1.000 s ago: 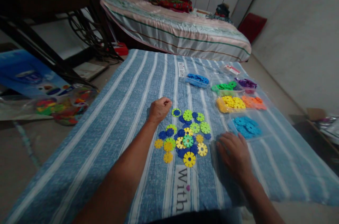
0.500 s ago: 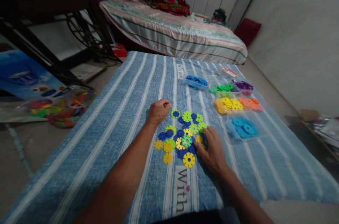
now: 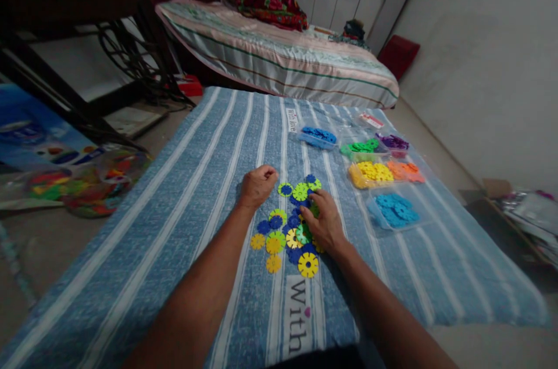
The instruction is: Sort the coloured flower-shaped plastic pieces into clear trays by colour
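Observation:
A loose pile of flat snowflake-shaped plastic discs [image 3: 288,229], yellow, green and dark blue, lies on a blue striped cloth [image 3: 209,183]. My left hand [image 3: 257,186] rests on the cloth just left of the pile, curled into a fist. Whether it holds a disc is hidden. My right hand [image 3: 325,221] lies on the right part of the pile, fingers bent down onto the green and blue discs. It covers several of them.
Clear bags of sorted discs lie at the right: dark blue [image 3: 317,136], green [image 3: 361,149], purple [image 3: 393,142], yellow [image 3: 370,173], orange [image 3: 404,169], light blue [image 3: 394,209]. A mattress [image 3: 279,61] lies beyond; a bag of mixed pieces [image 3: 87,180] is on the floor left.
My right hand has moved left from beside the light blue bag onto the pile of discs. My left hand has stayed put.

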{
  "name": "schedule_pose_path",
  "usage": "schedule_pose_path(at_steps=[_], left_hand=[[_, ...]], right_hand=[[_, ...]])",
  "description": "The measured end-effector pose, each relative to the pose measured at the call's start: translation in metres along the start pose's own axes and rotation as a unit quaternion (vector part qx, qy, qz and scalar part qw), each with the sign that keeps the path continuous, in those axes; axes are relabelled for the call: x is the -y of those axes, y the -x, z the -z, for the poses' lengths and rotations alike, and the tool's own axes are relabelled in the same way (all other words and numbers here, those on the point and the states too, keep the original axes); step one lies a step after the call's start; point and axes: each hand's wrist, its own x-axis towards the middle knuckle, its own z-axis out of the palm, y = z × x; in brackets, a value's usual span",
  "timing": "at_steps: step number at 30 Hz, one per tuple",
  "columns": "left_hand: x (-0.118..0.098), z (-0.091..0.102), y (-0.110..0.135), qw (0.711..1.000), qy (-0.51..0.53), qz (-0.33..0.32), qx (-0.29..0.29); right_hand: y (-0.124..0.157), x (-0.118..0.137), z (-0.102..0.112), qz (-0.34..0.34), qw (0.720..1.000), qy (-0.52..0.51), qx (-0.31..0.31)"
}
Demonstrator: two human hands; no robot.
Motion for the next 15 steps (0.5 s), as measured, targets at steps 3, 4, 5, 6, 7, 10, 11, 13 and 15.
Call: schedule_pose_path(at_steps=[3, 4, 5, 6, 7, 10, 11, 13, 15], left_hand=[[0.0000, 0.0000, -0.0003, 1.000, -0.001, 0.005, -0.002], [0.0001, 0.0000, -0.0002, 1.000, -0.001, 0.006, -0.002], [0.0003, -0.0001, 0.0000, 1.000, 0.001, 0.006, -0.002], [0.0006, -0.0002, 0.0002, 1.000, 0.004, 0.005, 0.000], [0.0010, -0.0003, 0.0003, 1.000, 0.007, 0.003, 0.001], [0.0024, -0.0006, 0.0006, 1.000, 0.013, -0.002, 0.001], [0.0029, -0.0006, 0.0006, 1.000, 0.014, -0.003, 0.000], [0.0038, -0.0004, 0.0005, 1.000, 0.014, -0.004, 0.000], [0.0042, 0.0001, 0.0006, 1.000, 0.016, -0.004, 0.001]], right_hand=[[-0.0071, 0.0020, -0.0040, -0.001, 1.000, -0.025, -0.004], [-0.0085, 0.0025, -0.0038, -0.003, 0.999, -0.042, -0.008], [-0.0093, 0.0029, -0.0030, -0.005, 0.998, -0.062, -0.013], [-0.0097, 0.0033, -0.0016, -0.008, 0.996, -0.083, -0.019], [-0.0097, 0.0037, 0.0000, -0.010, 0.994, -0.103, -0.023], [-0.0088, 0.0046, 0.0038, -0.014, 0.990, -0.136, -0.030], [-0.0085, 0.0049, 0.0043, -0.015, 0.990, -0.135, -0.028], [-0.0079, 0.0052, 0.0043, -0.014, 0.992, -0.121, -0.022], [-0.0075, 0.0054, 0.0037, -0.009, 0.994, -0.103, -0.015]])
